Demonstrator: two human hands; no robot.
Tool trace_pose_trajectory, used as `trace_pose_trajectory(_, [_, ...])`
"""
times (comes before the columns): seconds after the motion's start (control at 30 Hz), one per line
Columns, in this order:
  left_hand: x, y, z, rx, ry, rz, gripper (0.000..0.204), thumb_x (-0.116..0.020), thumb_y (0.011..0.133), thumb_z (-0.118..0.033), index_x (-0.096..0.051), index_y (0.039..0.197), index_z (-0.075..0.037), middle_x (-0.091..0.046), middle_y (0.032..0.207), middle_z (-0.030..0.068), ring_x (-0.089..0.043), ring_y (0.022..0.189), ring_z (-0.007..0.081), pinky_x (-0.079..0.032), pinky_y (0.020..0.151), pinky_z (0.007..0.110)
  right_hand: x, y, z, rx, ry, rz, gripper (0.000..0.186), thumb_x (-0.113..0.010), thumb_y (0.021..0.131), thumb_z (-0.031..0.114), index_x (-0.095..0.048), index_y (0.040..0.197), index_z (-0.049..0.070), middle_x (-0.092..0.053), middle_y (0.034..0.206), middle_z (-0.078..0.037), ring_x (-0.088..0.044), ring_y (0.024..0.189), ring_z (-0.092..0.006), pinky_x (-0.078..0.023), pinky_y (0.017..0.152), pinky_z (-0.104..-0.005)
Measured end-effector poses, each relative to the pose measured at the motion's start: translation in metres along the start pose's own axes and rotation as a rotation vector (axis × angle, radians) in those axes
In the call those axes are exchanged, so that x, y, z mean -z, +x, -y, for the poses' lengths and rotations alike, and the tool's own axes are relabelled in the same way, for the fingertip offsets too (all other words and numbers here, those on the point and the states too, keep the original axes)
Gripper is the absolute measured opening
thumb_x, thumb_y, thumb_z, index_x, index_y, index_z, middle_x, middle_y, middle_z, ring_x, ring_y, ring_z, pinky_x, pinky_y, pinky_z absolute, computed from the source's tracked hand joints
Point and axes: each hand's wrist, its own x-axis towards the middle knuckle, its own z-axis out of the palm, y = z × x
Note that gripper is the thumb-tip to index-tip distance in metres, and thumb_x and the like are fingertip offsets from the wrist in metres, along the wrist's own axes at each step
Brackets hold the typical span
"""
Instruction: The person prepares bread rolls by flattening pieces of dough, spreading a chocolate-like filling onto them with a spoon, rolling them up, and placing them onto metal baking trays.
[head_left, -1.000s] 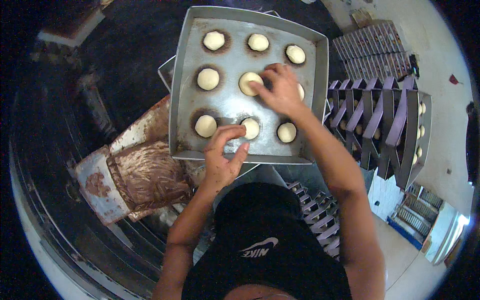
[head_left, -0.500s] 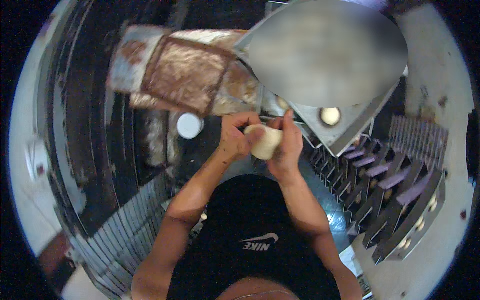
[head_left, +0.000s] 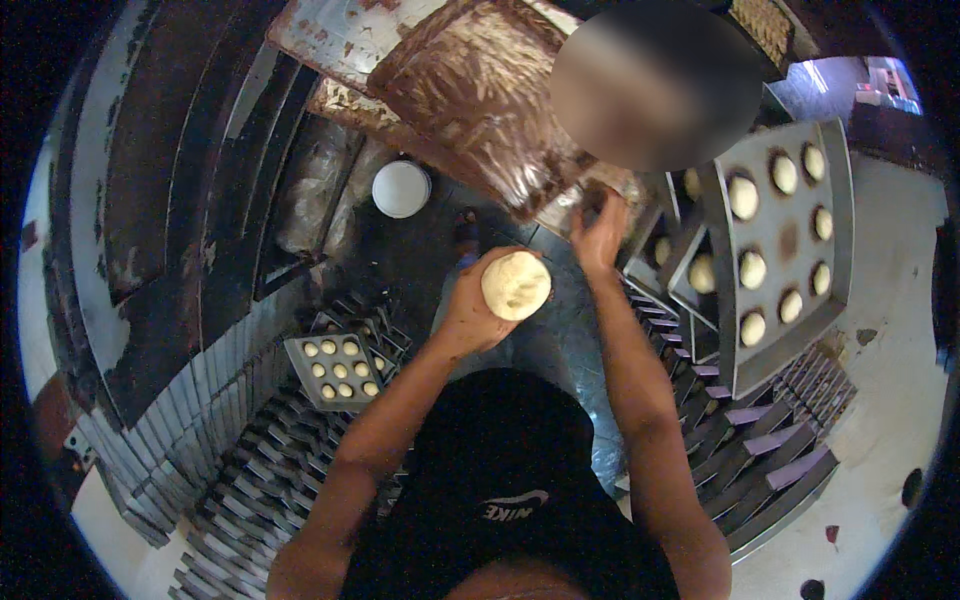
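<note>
A pale, round ball of dough (head_left: 517, 286) rests in my left hand (head_left: 472, 310), whose fingers wrap its side and underside. Dents and darker patches mark its top. My right hand (head_left: 602, 232) is away from the dough, reaching forward beside the corner of the brown-smeared work surface (head_left: 470, 90). Its thumb and fingers are apart with a dark gap between them, and I see nothing held; the fingertips are partly hidden. Just right of that hand, a large metal tray (head_left: 790, 235) bears several small dough balls (head_left: 752, 268), spaced apart.
More trays (head_left: 690, 285) lie under the large one. Stacked trays (head_left: 765, 450) stand below right. Lower left, a small-looking tray of dough balls (head_left: 336, 370) tops other stacks (head_left: 270, 470). A white round tub (head_left: 402, 189) stands ahead left, near plastic-wrapped bundles (head_left: 318, 190).
Both hands were together around the dough; now my right hand has let go and moved forward right. The left keeps the dough. The view has shifted, showing more trays.
</note>
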Motion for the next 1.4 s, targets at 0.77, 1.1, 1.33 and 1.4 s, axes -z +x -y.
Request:
trace_pose_trajectory(0.77, [0.189, 0.118, 0.049, 0.153, -0.136, -0.074, 0.074, -0.085, 0.070, 0.009, -0.054, 0.136, -0.003, -0.066, 0.130, 0.0101, -0.068, 0.115, 0.0203, -0.056, 0.102, 0.037, -0.106, 0.108, 0.138, -0.152, 0.391, 0.630, 0.031, -0.065, 0.078, -0.004, -0.071, 0.108, 0.003, -0.069, 0.105, -0.021, -0.068, 0.094, -0.0442, -0.056, 0.084, -0.0503])
trace_pose_trajectory(1.1, [0.185, 0.119, 0.057, 0.083, -0.254, -0.094, 0.073, -0.085, 0.071, 0.008, -0.053, 0.137, -0.001, -0.067, 0.125, 0.0093, -0.068, 0.110, 0.0195, -0.056, 0.100, 0.035, -0.119, 0.122, 0.150, -0.191, 0.547, 0.771, 0.018, -0.064, 0.098, 0.001, -0.073, 0.114, 0.000, -0.072, 0.093, -0.006, -0.062, 0.088, -0.0126, -0.051, 0.079, -0.0327])
trace_pose_trajectory(1.33, [0.171, 0.101, -0.034, -0.046, 0.049, -0.315, 0.059, -0.087, 0.071, 0.001, -0.062, 0.124, -0.001, -0.066, 0.127, 0.0090, -0.067, 0.111, 0.0182, -0.054, 0.098, 0.032, 0.013, 0.143, 0.254, 0.070, 0.694, 0.577, 0.019, -0.070, 0.091, 0.001, -0.073, 0.110, 0.001, -0.072, 0.100, -0.015, -0.069, 0.092, -0.0266, -0.054, 0.083, -0.0345])
trace_pose_trajectory(1.4, [0.161, 0.103, -0.078, -0.088, -0.086, -0.204, 0.056, -0.085, 0.074, 0.003, -0.063, 0.125, -0.001, -0.070, 0.118, 0.0077, -0.067, 0.110, 0.0168, -0.054, 0.098, 0.032, 0.027, 0.143, 0.258, 0.267, 0.584, 0.431, 0.022, -0.072, 0.086, -0.003, -0.073, 0.108, 0.002, -0.071, 0.100, -0.015, -0.068, 0.090, -0.0288, -0.054, 0.081, -0.0354])
